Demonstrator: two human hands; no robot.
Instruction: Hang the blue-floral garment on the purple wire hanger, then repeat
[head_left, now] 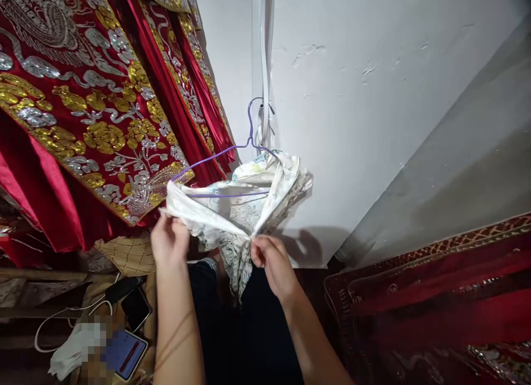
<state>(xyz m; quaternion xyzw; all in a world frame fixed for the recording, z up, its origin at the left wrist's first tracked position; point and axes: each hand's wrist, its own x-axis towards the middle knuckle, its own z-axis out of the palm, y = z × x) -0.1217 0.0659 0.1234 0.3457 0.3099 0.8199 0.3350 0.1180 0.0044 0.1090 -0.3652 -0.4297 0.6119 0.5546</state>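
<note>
A cream printed garment (238, 208), crumpled, hangs on a purple wire hanger (232, 152) by a white wall (373, 97). The left hand (169, 242) pinches its left edge; the right hand (271, 260) pinches bunched fabric at its middle.

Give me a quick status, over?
Left hand and right hand both grip white printed cloth. Cloth draped on purple hanger. Red embroidered garments hang close left.

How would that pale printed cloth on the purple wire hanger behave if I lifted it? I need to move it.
Probably floppy: the pale cloth sags and bunches between the left hand and right hand. Likely light, since the thin purple hanger shows no bend. Its sheen hints it may slip off.
</note>
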